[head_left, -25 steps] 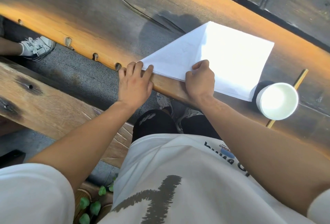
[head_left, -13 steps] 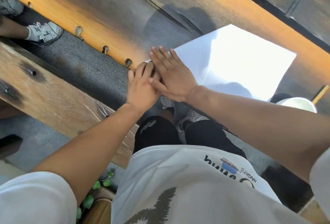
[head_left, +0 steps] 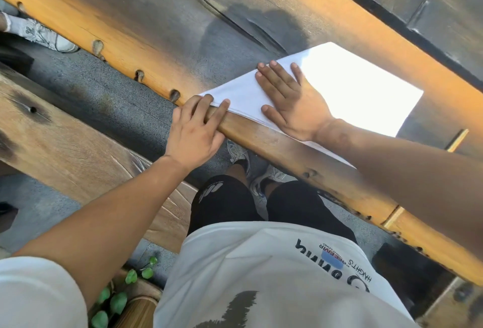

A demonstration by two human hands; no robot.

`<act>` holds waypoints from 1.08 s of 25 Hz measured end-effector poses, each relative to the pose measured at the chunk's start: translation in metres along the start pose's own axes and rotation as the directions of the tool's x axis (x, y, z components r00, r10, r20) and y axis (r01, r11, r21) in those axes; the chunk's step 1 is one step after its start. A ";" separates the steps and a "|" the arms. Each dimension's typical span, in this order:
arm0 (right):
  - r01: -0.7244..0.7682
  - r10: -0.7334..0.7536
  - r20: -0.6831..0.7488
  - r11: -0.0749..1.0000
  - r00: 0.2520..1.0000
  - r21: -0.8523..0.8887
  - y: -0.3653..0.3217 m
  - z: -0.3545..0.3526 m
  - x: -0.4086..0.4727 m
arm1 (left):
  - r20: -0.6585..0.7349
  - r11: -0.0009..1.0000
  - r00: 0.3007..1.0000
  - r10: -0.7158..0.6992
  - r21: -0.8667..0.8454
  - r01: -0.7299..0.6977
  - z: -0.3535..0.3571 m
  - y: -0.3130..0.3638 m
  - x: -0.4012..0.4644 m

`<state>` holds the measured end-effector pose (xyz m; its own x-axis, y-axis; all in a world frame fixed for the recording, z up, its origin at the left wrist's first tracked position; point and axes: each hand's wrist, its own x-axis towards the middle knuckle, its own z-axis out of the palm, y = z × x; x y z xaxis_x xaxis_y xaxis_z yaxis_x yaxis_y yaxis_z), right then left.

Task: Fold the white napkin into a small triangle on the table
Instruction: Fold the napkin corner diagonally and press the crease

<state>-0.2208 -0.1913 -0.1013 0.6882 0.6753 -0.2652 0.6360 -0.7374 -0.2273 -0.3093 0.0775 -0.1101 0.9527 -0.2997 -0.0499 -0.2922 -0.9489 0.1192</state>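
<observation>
The white napkin lies folded into a large triangle on the wooden table, its long folded edge running along the table's near edge. My left hand rests on the table edge with its fingertips on the napkin's left corner. My right hand lies flat on the left half of the napkin, palm down and fingers spread. My right forearm hides the napkin's near right corner.
A thin wooden stick pokes out past my right forearm at the right. A wooden bench runs below the table on the left. Another person's white shoe stands on the ground at far left. Green leaves sit by my left side.
My right hand has slid to the right along the napkin, away from my left hand, and now lies flat with fingers spread. My left hand stays at the corner.
</observation>
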 end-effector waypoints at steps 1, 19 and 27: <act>-0.023 0.023 0.022 1.000 1.000 0.002 0.009 -0.002 -0.004 | 0.003 1.000 1.000 -0.005 -0.006 0.005 0.000 0.000 0.000; -0.001 0.000 -0.076 1.000 0.997 -0.008 -0.059 -0.004 0.018 | 0.093 0.995 0.995 0.046 0.088 -0.054 -0.018 0.012 0.001; -0.008 0.009 0.010 0.998 1.000 -0.057 -0.008 0.006 0.004 | 0.262 0.988 0.960 0.099 0.088 -0.126 -0.005 0.000 -0.004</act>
<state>-0.2254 -0.1826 -0.1060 0.6903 0.6688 -0.2762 0.6494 -0.7409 -0.1712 -0.3127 0.0795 -0.1048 0.8636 -0.4080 -0.2960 -0.4166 -0.9084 0.0367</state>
